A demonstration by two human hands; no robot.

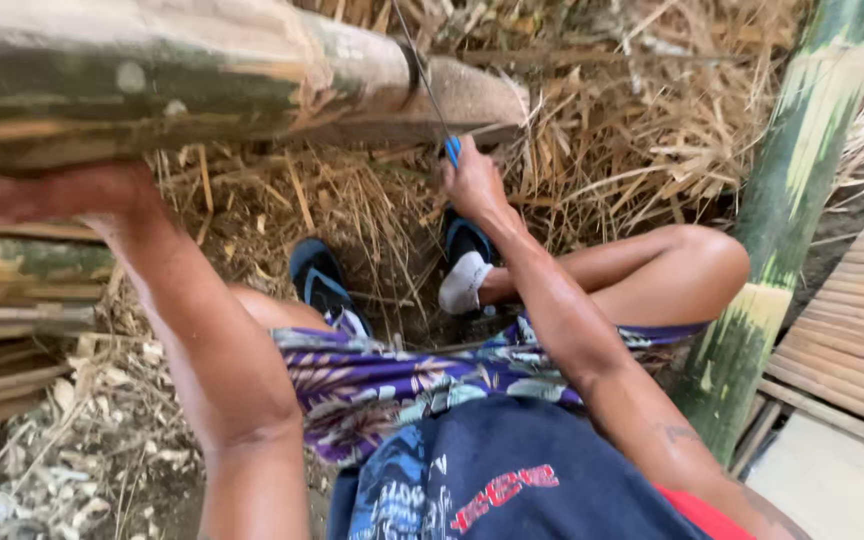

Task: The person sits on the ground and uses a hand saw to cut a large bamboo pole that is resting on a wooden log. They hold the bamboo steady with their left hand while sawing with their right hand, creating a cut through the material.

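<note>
A thick green-and-tan bamboo pole [202, 75] lies across the top of the head view. My left hand [47, 195] presses against its underside at the far left, fingers closed round it. My right hand [472, 180] grips the blue handle of a saw [451, 150], whose thin blade rises through a cut near the pole's right end. I sit with knees bent, in patterned shorts and blue sandals [317, 280].
Dry straw and leaf litter [632, 130] cover the ground ahead. A second upright bamboo pole [782, 210] leans at the right. Split bamboo slats [862, 330] lie at the far right, and more cut bamboo [12, 300] is stacked at the left.
</note>
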